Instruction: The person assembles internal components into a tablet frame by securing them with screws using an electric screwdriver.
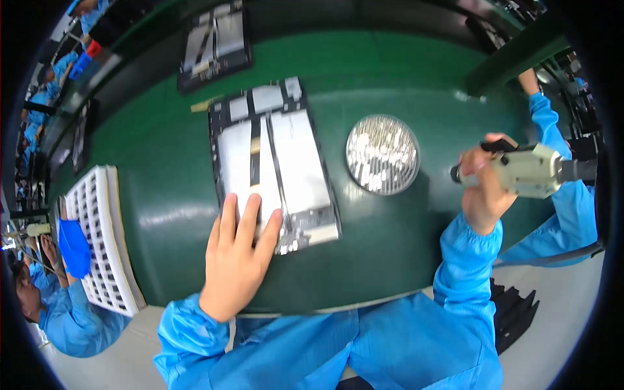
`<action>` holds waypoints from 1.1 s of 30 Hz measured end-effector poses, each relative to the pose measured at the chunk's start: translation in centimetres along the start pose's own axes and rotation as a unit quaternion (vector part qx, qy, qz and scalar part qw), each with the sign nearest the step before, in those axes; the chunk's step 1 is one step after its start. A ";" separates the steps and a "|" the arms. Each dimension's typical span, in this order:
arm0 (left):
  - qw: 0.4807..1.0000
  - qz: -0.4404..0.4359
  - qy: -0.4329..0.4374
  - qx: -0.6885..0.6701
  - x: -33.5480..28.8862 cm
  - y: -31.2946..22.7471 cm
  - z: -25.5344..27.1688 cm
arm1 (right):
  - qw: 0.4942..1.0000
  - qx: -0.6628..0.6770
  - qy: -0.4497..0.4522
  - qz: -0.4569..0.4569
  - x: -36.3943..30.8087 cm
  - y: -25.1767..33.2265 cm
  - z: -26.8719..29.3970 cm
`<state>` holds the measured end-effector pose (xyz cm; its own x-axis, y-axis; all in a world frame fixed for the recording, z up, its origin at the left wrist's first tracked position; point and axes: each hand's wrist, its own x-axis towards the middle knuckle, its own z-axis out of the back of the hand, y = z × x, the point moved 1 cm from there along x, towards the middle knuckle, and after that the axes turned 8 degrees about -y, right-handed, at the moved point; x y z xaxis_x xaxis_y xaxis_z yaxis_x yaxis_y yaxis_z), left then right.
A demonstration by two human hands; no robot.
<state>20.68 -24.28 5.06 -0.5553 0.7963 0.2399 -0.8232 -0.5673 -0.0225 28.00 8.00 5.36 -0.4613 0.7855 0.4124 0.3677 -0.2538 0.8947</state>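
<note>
Left hand (237,263) — palm down, fingers apart, fingertips resting on the lower edge of an uncovered tablet (300,159); nothing gripped. Right hand (484,185) — fingers curled around a pale green power tool (536,170), held over the right side of the table; how tightly, cannot tell.

Uncovered tablet: one, lying flat on the green table (172,214), slightly askew, in front of the wearer; white cell-like panels, dark central strip, exposed boards at top and bottom. Judged light, stiff overall, fragile across its open face, the smooth panels slippery and likely easily dented. Best taken by the dark outer frame at both long sides, clear of boards and ribbon.

Round silver disc: one, glittering, just right of the tablet, apart from it.

White gridded tray (123,263): one, left edge.

Second tablet (218,42): one, similar, beyond the first.
</note>
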 end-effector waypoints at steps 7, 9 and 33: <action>0.988 -0.123 -0.012 -0.094 0.2 -0.3 -0.2 | 0.999 0.013 0.050 -0.006 -0.6 -0.1 0.1; 0.980 -0.152 -0.026 -0.129 0.3 -0.5 -1.0 | 0.999 0.011 0.051 -0.002 -0.8 0.1 0.1; 0.977 -0.168 -0.066 -0.114 1.3 -1.7 -2.6 | 0.994 -0.015 0.105 0.020 0.6 0.2 0.5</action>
<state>21.05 -21.78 2.84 -0.2413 0.8869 0.3940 -0.9697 -0.2045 -0.1336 28.22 8.74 5.71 -0.6064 0.6398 0.4722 0.3665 -0.3021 0.8800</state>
